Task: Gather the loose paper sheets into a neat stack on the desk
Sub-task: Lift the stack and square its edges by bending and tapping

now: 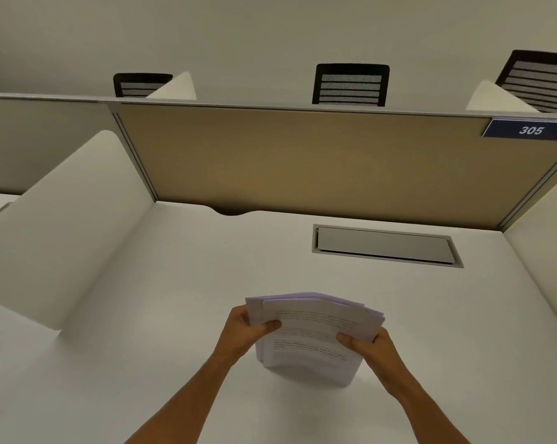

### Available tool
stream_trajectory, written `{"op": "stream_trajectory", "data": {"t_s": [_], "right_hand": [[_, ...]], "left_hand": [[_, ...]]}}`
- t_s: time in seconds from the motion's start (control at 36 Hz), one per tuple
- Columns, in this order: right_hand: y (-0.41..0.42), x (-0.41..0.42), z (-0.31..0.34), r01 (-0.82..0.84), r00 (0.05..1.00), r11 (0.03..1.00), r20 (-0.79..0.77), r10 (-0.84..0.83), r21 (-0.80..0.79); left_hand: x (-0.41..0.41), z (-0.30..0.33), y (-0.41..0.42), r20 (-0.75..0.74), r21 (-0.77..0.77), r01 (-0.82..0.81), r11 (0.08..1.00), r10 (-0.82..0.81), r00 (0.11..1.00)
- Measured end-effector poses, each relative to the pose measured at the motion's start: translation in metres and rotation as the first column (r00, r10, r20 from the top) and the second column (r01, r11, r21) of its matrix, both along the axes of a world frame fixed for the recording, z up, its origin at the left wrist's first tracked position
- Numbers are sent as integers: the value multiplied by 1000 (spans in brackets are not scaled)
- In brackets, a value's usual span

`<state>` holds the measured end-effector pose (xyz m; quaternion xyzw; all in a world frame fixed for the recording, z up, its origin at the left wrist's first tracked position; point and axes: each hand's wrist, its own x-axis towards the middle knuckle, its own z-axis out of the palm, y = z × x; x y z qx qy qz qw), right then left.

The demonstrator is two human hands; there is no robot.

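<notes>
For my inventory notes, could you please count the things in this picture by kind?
Hands: 2, left hand, right hand
Paper bundle: 1
Black chairs: 3
Number sign 305: 1
Desk hatch: 1
Total: 8

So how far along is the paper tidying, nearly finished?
Gathering looks done: no loose sheets show on the desk. In hand: the left hand and right hand hold the paper stack upright, top edges still uneven. Left: square the edges and lay it flat.
</notes>
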<state>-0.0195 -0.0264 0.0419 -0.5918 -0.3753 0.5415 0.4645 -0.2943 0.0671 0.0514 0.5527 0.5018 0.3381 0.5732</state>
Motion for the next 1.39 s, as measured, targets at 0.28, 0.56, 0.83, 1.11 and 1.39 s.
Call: {"op": "stream_trajectory", "data": {"t_s": [0.28, 0.56, 0.83, 1.11, 1.39], "right_hand": [[-7, -16, 1, 16, 999, 999, -28, -14, 51], [-11, -15, 1, 104, 994, 993, 10, -105, 60], [-13, -8, 12, 126, 992, 991, -4, -126, 54], [-18, -20, 4, 124, 991, 992, 47, -125, 21], [-20, -15, 3, 140, 985, 988, 97, -145, 61]], "left_hand": [[16, -7, -11, 21, 1, 14, 1000, -14, 1000], [21, -1, -12, 32, 9, 11, 1000, -12, 999], [16, 3, -17, 50, -15, 19, 1000, -18, 999], [21, -6, -32, 34, -79, 47, 996, -44, 998], [23, -6, -27, 37, -54, 30, 998, -28, 999]]}}
